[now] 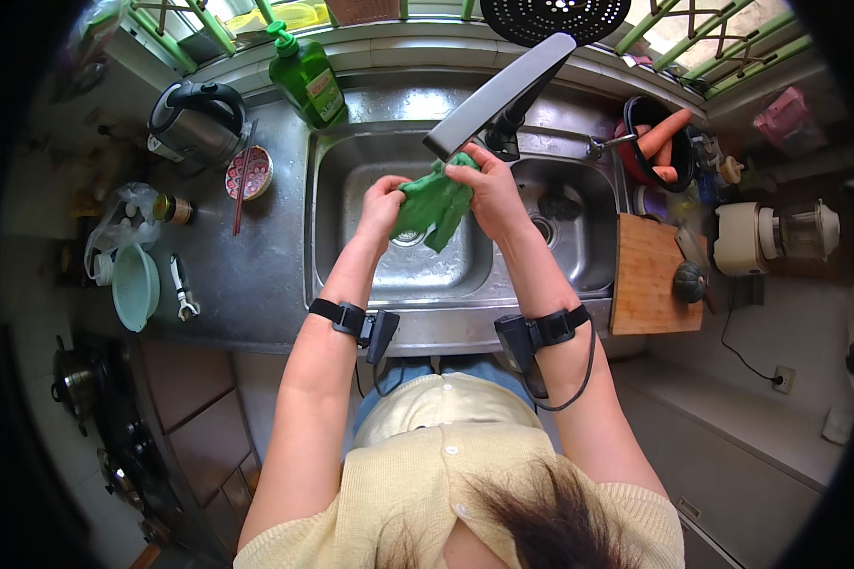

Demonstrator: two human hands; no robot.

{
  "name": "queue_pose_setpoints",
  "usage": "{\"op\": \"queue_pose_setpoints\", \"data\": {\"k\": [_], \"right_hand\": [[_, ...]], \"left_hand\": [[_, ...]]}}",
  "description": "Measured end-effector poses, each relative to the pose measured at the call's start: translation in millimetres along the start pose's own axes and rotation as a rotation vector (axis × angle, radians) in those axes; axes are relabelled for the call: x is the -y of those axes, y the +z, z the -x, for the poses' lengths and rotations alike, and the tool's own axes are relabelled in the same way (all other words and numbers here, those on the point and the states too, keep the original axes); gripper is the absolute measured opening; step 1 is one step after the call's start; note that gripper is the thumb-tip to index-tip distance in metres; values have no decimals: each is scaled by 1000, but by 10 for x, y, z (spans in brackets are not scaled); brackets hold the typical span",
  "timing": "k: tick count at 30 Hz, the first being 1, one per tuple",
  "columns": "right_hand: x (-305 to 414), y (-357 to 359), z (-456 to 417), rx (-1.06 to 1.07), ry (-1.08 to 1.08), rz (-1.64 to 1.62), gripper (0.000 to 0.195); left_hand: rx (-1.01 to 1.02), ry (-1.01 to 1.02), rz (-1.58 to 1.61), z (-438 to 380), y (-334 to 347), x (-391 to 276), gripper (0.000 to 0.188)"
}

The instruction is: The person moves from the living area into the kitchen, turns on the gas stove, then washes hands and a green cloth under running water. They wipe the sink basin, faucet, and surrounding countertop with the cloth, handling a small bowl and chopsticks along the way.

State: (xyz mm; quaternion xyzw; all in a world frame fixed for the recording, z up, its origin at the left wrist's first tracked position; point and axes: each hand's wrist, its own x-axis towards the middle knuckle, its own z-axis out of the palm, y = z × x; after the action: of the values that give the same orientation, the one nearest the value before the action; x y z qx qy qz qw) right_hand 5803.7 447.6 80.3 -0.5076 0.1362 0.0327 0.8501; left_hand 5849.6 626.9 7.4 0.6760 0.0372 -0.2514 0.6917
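Note:
A wet-looking green cloth [434,203] hangs between my two hands over the large left basin of a stainless steel double sink [341,267]. My left hand [383,206] pinches the cloth's left edge. With thumb and fingers, my right hand [493,190] grips its upper right part. The faucet [502,96], with its broad flat spout, reaches over the sink, and its end is just above my right fingertips. The cloth's lower end droops in front of the left drain [407,238], covering part of it. In the smaller right basin lies a dark bundle [559,203], too unclear to name.
Left on the counter are a green pump bottle [306,78], an electric kettle [196,124], a patterned bowl [257,174] with chopsticks, a peeler [181,288] and a pale green basket [135,288]. Rightward are a carrot-filled container [633,153], a cutting board [644,284], a small pumpkin [689,282] and a blender [744,238].

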Motion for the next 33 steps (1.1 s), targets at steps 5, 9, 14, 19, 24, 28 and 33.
{"op": "queue_pose_setpoints", "data": {"k": [5,9,14,19,24,28,33], "right_hand": [[84,97,65,61,18,-359,36],[85,231,159,72,68,-552,37],[-460,-6,-1,-231,-261,323,49],[-638,300,228,-225,-512,837,34],[-650,-145,-250,-433,-285,1121,33],[-665,17,-124,-244,-304,1271,32],[-647,142,-178,-251,-299,1266,34]], "left_hand": [[-82,-336,81,110,318,-17,38],[150,-426,732,105,504,-49,47],[150,-290,1021,-120,652,-117,47],[232,-283,1117,-354,406,300,16],[-119,-256,967,-132,733,194,22],[-67,-293,944,-178,515,261,19],[-130,-347,967,-64,523,145,17]]}}
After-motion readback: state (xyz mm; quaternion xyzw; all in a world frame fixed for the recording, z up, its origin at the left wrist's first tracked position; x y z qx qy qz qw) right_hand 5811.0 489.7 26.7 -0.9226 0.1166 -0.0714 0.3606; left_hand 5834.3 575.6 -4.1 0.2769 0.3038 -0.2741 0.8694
